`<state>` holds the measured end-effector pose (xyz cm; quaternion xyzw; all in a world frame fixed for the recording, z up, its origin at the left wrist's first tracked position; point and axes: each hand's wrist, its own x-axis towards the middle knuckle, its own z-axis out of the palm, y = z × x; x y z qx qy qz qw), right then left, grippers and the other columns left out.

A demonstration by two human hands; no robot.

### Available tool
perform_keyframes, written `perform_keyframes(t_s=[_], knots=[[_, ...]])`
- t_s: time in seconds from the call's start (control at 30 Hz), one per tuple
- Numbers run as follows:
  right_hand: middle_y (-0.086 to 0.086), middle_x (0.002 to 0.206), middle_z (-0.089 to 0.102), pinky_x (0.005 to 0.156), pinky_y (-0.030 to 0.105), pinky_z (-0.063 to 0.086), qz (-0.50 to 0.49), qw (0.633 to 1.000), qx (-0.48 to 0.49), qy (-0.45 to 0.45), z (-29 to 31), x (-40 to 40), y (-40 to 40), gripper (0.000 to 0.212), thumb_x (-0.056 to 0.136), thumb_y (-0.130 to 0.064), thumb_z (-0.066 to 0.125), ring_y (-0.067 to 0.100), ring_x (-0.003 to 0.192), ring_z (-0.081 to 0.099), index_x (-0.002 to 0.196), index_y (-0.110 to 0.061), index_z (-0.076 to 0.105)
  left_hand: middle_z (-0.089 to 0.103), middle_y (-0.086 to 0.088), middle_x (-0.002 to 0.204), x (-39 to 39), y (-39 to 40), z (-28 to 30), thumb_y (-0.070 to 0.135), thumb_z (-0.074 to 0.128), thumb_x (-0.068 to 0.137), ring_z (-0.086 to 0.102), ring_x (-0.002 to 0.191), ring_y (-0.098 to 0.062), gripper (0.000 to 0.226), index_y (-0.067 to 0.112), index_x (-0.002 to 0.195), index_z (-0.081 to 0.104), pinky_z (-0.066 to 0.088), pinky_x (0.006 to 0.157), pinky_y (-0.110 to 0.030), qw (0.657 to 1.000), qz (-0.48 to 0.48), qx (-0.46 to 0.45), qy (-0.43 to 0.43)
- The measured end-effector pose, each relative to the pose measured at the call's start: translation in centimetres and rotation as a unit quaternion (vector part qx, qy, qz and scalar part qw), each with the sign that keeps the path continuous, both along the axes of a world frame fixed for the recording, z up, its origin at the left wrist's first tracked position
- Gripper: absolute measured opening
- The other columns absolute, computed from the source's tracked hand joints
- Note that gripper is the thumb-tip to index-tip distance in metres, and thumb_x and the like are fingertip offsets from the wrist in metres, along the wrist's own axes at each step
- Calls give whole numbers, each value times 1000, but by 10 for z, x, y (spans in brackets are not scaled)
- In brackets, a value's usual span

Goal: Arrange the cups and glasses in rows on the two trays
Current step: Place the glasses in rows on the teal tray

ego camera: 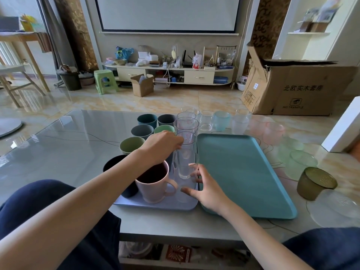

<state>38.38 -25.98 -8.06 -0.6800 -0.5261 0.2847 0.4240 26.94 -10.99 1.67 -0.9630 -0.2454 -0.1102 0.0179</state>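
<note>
My worry is the tall clear glass [184, 162] at the right edge of the lavender tray [155, 206]: it stands tight against the pink mug [153, 184] and other glasses, so a nudge could knock it over. My left hand [162, 147] reaches over the mug, fingers pinching that glass near its rim. My right hand [206, 190] sits low with thumb and fingers spread around its base, while the teal tray [243, 172] just beside holds nothing.
</note>
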Motion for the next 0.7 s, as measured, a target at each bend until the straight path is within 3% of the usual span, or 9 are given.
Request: perform_keyframes(t_s=[0.13,0.33,0.43,0.53,0.6,0.7], knots=[[-2,124,47,86,20,36,-4,1000,-3,2,-1,0,0,66,76,-34,75,11,112,50,129,-34,35,60,-8,85,-2,-1,-1,26,42,97,59,78,-27,20,12,90,54,48,67,-37,1000,10,-12,-1],[-2,124,48,85,19,36,-17,1000,-2,-2,-4,-1,2,71,75,-36,76,11,110,51,132,-32,34,60,-7,87,-1,-5,2,25,41,98,59,80,-27,20,12,91,55,43,65,-34,1000,22,-21,4],[-3,124,48,85,20,37,-18,1000,0,2,-6,-2,2,70,75,-37,76,11,110,50,132,-33,34,61,-6,95,-5,-5,0,25,41,97,61,86,-30,17,16,106,54,49,68,-38,999,22,-37,-2],[-2,125,48,86,21,39,-12,1000,2,8,-5,0,1,70,74,-34,77,11,111,51,129,-37,35,63,-8,104,-16,-3,-5,11,44,95,62,81,-31,42,24,134,36,53,69,-47,997,21,-61,-30],[-2,125,48,87,22,39,2,1000,0,6,-5,2,-1,71,73,-30,78,11,113,51,127,-41,33,63,-8,102,-25,0,-8,3,42,92,62,76,-30,51,25,136,29,53,68,-49,995,26,-80,-54],[-3,126,47,88,25,41,7,1000,-15,3,-8,6,-5,75,73,-28,79,13,113,52,132,-34,33,63,-2,104,-38,2,-12,1,42,91,61,84,-27,43,22,128,38,51,77,-47,990,37,-114,-79]])
